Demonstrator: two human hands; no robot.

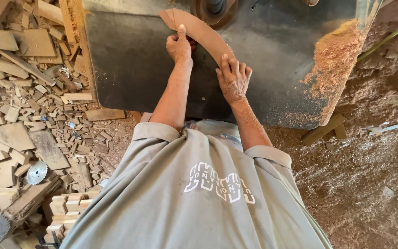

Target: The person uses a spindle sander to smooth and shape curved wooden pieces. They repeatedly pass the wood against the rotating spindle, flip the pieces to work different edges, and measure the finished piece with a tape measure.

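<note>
Reddish-brown curved wooden piece (198, 32), thin, flat, arc-shaped; lies on the dark metal machine counter (130, 64) beside the spindle (215, 7). Judged light, stiff, dusty, apt to slide. Left hand (179, 46) fingers press its upper end; right hand (233, 78) fingers spread flat on its lower end. Sawdust (332, 60) alongside; offcuts (28, 92) on floor.

– What's that curved piece (203, 34)?
– Smooth, matt brown wood, on a dark, dull metal bench (134, 64) dusted with sawdust (332, 60).
– The floor?
– Rough wood offcuts (28, 92) and a shiny toothed saw blade (36, 172)
</note>
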